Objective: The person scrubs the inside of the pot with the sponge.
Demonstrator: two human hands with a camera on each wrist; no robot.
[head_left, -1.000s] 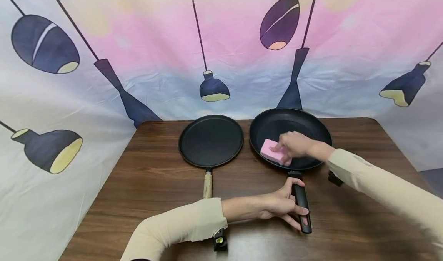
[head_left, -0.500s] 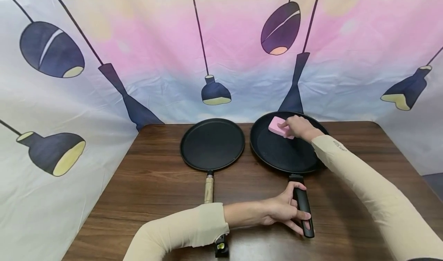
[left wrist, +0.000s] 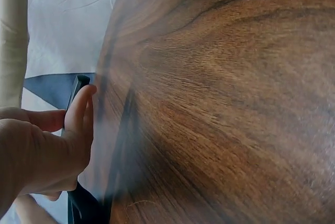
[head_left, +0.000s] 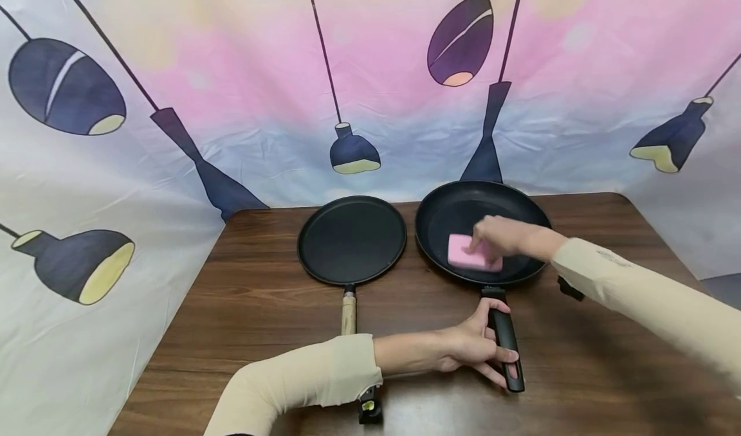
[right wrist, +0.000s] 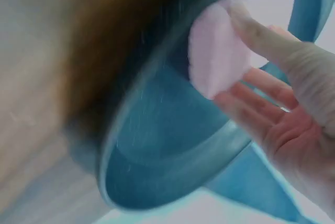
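Inside the black frying pan (head_left: 448, 214), the right hand (head_left: 502, 235) pinches a pink sponge (head_left: 461, 254); the left hand (head_left: 471, 346) grips the pan's handle (head_left: 505, 333). Just left of the frying pan lies a crepe pan (head_left: 352, 240).

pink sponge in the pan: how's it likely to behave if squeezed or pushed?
Probably light and squashy: the pink sponge looks like matte foam. Unlikely to roll, since it is a block with broad, flat faces. If pushed along the pan, it would likely slide rather than tip: in the head view it looks low, broad face up.
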